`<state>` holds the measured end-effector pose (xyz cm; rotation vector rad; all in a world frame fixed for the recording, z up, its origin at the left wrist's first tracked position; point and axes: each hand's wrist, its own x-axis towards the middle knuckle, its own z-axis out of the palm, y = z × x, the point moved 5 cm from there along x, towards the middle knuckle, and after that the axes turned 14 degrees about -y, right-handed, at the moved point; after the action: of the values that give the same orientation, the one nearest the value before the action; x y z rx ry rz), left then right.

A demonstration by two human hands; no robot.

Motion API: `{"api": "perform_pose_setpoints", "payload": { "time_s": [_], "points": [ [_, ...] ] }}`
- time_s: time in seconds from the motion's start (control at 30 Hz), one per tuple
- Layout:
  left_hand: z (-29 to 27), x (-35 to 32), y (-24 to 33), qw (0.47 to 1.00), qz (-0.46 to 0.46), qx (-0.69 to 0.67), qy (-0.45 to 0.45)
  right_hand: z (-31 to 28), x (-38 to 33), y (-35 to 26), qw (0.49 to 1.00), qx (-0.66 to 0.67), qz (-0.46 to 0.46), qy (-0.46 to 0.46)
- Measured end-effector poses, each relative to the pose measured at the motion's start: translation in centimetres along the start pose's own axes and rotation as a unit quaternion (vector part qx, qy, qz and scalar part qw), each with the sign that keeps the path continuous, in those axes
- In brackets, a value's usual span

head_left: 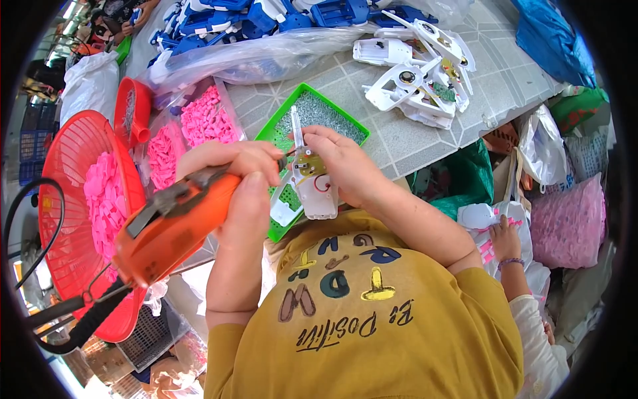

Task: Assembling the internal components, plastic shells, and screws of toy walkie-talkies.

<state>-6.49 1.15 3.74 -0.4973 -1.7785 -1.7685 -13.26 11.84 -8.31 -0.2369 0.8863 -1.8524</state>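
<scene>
An orange electric screwdriver [189,229] is gripped in my left hand [242,166], its body slanting down to the left toward a black cord. Its tip is close to a white plastic toy housing [319,203], though my fingers partly hide the contact point. My right hand [345,163] holds that housing from the right side, fingers closed at its upper part. A yellowish circuit board [307,165] and a thin red wire show inside. Beneath both hands lies a green tray [364,128] with many small silver screws [325,116].
White housings [415,83] with circuit boards pile up at the right of the table [492,60]. Blue plastic parts [266,16] lie at the back. Pink pieces fill bags [207,116] and a red basket [56,179] at left. Another person's hand [506,239] touches a white part at right.
</scene>
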Motion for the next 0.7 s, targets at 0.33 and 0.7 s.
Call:
{"api": "perform_pose_setpoints", "payload": {
  "time_s": [0.33, 0.7],
  "points": [
    [-3.2, -2.1, 3.0, 0.961, 0.004, -0.186, -0.207, -0.2, -0.8, -1.0, 0.997, 0.067, 0.012, -0.032],
    [-5.7, -6.7, 4.2, 0.994, -0.098, 0.044, -0.02, 0.2, -2.0, -1.6, 0.999, 0.012, -0.03, -0.022]
  ]
}}
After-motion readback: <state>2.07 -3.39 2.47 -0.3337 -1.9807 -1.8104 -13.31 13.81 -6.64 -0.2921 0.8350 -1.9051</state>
